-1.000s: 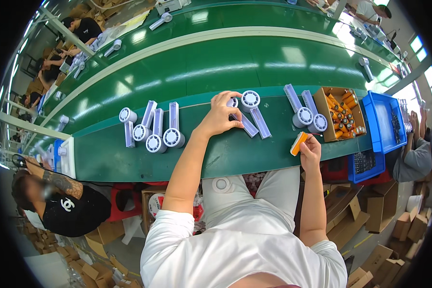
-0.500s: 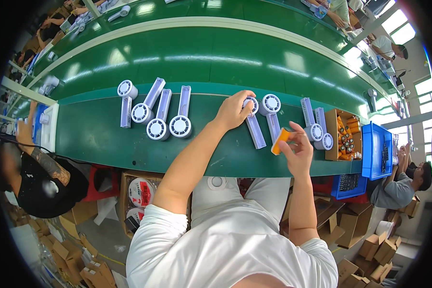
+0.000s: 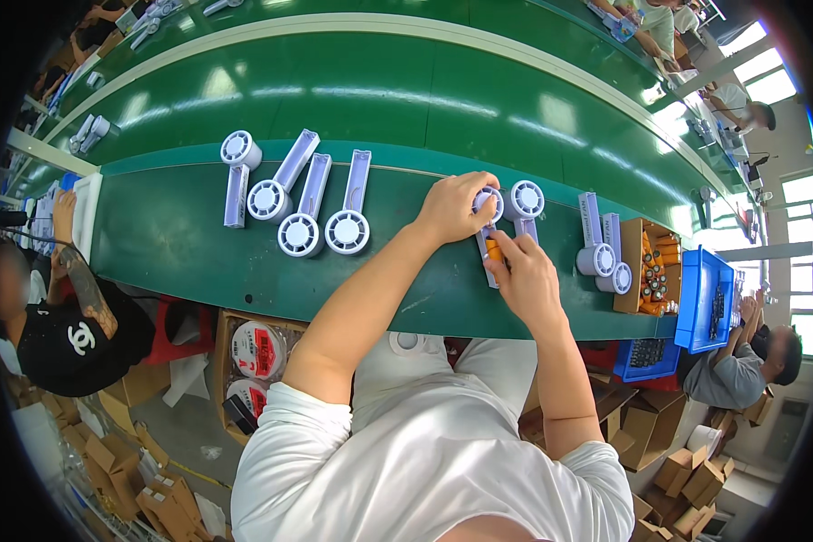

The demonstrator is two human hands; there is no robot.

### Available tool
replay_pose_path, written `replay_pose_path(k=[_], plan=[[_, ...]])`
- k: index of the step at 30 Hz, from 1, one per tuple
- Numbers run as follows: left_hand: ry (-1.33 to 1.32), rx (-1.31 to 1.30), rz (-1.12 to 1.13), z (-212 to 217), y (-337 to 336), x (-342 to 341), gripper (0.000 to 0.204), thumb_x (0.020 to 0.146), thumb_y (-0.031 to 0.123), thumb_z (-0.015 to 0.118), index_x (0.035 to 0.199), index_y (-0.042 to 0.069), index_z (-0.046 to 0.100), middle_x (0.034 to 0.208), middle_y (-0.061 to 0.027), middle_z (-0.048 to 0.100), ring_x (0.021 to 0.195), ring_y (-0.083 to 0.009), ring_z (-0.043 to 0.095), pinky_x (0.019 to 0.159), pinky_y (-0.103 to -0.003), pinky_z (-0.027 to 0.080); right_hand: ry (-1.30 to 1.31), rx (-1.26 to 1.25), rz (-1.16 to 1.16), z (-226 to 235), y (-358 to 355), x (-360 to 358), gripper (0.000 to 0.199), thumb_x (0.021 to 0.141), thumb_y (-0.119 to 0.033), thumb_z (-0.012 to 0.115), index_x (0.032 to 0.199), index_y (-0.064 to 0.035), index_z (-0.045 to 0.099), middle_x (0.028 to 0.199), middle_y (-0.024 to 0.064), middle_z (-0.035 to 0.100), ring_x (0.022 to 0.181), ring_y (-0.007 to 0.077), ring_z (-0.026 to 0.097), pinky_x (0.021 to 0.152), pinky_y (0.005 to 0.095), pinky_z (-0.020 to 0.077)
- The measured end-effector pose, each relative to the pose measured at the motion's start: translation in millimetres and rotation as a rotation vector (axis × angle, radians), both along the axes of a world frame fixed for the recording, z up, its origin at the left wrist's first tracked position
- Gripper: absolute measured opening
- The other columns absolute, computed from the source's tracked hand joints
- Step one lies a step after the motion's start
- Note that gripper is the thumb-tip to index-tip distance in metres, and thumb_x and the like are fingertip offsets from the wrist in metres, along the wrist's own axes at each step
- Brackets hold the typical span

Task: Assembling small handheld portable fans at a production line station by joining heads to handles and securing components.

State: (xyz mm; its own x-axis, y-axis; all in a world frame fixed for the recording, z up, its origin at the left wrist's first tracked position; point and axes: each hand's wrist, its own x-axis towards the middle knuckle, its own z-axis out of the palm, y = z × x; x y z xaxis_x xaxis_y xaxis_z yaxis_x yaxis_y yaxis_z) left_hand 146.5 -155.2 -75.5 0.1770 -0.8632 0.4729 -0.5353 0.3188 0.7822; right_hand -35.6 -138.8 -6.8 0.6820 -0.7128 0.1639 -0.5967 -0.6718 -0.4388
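Head view shows the right hand has come from the side to the fan shell, its grip now pressing the orange battery into the handle. Left hand clenches the round head just above, on the bench.

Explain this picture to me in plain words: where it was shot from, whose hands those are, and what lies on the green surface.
The camera sits on a person's head and looks down, so the lens bends straight edges. The two bare arms from below are that person's own. The left hand steadies the round head of a pale lilac handheld fan shell on the green workbench. The right hand presses a small orange battery into its handle. More fan shells lie to the left, two others to the right, beside a cardboard box of orange batteries and a blue bin. Other workers sit nearby.
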Motion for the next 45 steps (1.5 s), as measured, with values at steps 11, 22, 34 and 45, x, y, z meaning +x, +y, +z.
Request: replay_pose_path(k=[11,22,34,45], plan=[[0.013,0.085,-0.010,2,-3,6,0.021,0.085,0.020,0.056,0.099,0.005,0.061,0.088,-0.0140,0.067,0.078,-0.0320,0.065,0.071,-0.039,0.051,0.229,-0.092,0.054,13,-1,10,0.038,0.087,-0.015,0.065,0.123,-0.0063,0.060,0.081,0.0080,0.058,0.071,0.0249,0.062,0.059,0.0361,0.0500],[0.127,-0.243,0.565,-20,-19,11,0.061,0.084,0.026,0.070,0.128,-0.002,0.038,0.126,-0.0245,0.033,0.111,-0.0389,0.043,0.101,-0.046,0.035,-0.293,-0.201,-0.414,-49,22,-59,0.051,0.082,-0.014,0.072,0.130,-0.0051,0.055,0.120,0.0162,0.050,0.108,0.0312,0.052,0.090,0.0394,0.0459],[-0.385,0.111,-0.187,0,-3,4,0.045,0.078,0.014,0.067,0.122,0.009,0.059,0.121,-0.0115,0.061,0.127,-0.0316,0.048,0.114,-0.050,0.027,-0.404,-0.204,-0.190,-41,15,-78,0.047,0.076,-0.009,0.074,0.121,-0.0035,0.060,0.116,0.0155,0.060,0.104,0.0335,0.059,0.087,0.0400,0.0490],[-0.320,0.080,-0.138,2,-7,-2,0.026,0.081,0.009,0.062,0.107,0.004,0.064,0.108,-0.0099,0.067,0.118,-0.0305,0.055,0.109,-0.043,0.035,0.181,-0.330,-0.773,-19,-179,-235,0.025,0.094,-0.021,0.052,0.103,0.0002,0.063,0.102,0.0194,0.064,0.103,0.0348,0.061,0.085,0.0461,0.0484]])
